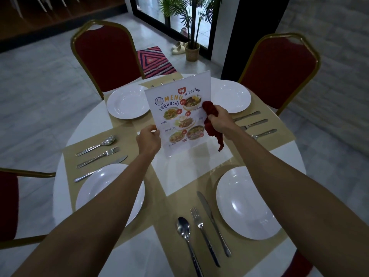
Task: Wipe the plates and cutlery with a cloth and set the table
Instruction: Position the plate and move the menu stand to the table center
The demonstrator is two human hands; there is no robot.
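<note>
Holding up a menu card (179, 120) is what both hands are doing. The left hand (148, 137) pinches the card's bottom left edge between thumb and fingers. The right hand (218, 118) has its fingers curled tight round a red cloth (211, 120). The bunched cloth touches the card's right edge, just past the fingertips, and a loose end hangs down under the fist.

Most of the job looks done. Four white plates sit on tan placemats on the round white tabletop (191, 172). The far left plate (127, 101) is beyond the pinching fingers, and the far right plate (231, 95) is just beyond the cloth fingers. The near left plate (95, 188) and the near right plate (247, 202) lie back toward the person, under the two arms.

A spoon (183, 226), a fork (199, 224) and a knife (207, 210) lie side by side, well back from both hands. A second set (99, 148) lies out to the left of the pinching fingers. A third set (253, 123) lies just right of the cloth fingers. Behind the card only three handle tips show.

I think the card is the last thing to wipe. After that it needs a spot in the bare middle, right below the fingers.
</note>
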